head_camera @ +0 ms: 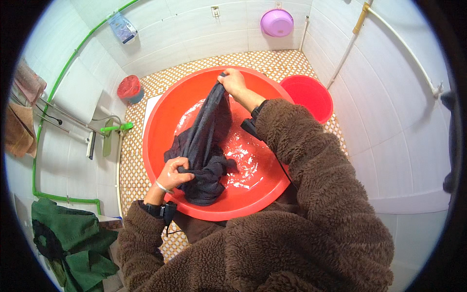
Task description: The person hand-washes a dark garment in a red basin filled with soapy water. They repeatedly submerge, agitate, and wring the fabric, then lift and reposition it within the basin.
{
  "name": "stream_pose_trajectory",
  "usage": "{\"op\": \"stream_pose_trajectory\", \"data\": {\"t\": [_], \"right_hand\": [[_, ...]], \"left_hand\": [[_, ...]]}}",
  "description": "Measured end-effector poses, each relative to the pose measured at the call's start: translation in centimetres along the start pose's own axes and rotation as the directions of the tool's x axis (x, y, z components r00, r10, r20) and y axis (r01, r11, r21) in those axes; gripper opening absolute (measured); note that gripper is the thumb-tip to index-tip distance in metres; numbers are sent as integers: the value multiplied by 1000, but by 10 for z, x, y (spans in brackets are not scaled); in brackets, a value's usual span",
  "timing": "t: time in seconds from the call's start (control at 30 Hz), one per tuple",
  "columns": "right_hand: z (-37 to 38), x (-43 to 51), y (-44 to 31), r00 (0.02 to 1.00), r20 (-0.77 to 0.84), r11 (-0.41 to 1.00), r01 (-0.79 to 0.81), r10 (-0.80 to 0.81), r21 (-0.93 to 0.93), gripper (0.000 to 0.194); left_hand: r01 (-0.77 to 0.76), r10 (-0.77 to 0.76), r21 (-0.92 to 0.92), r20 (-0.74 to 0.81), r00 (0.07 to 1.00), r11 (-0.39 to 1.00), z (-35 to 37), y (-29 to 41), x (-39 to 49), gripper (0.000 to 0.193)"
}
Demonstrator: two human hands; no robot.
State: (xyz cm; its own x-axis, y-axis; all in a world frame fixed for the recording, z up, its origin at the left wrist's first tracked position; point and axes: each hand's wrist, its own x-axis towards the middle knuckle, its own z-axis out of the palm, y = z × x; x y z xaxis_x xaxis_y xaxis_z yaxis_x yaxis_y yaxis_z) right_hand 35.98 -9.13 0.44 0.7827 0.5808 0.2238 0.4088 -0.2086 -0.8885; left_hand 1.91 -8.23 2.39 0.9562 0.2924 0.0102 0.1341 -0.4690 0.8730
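Note:
A large red plastic basin with some water in it stands before me. Across it stretches a dark, wet-looking cloth garment, its kind not clear. My right hand pinches one end of the fabric up by the basin's far rim. Near the left front rim, my left hand grips a bunched part of the same garment. Between the hands the cloth is drawn taut, while its lower folds hang in the basin.
A smaller red bucket stands right of the basin. Back left is a small red-topped bucket. A purple basin hangs on the tiled wall. Green cloth hangs at lower left, and a squeegee is by the left wall.

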Motion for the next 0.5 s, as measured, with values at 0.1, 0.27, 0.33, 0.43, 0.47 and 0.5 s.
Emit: {"op": "stream_pose_trajectory", "data": {"t": [0.1,0.27,0.33,0.43,0.47,0.5], "right_hand": [[1,7,-30,991,-70,986,124,-116,108,6],[-19,12,-12,954,-38,909,294,-297,295,13],[-27,9,23,966,-12,951,258,-260,171,15],[-34,-8,97,1000,7,968,-2,4,-253,11],[-36,-12,121,992,-2,882,-116,129,-457,15],[-39,-15,144,963,72,753,-154,259,-640,27]], "left_hand": [[6,-13,-127,-56,998,992,-8,20,-16,31],[-201,201,-16,22,979,979,11,29,-3,27],[-206,203,21,97,974,978,47,18,15,24],[-180,117,239,253,960,954,115,-2,37,30],[-64,-16,200,377,926,978,129,-9,42,38],[94,-199,220,524,828,971,139,-15,46,48]]}}
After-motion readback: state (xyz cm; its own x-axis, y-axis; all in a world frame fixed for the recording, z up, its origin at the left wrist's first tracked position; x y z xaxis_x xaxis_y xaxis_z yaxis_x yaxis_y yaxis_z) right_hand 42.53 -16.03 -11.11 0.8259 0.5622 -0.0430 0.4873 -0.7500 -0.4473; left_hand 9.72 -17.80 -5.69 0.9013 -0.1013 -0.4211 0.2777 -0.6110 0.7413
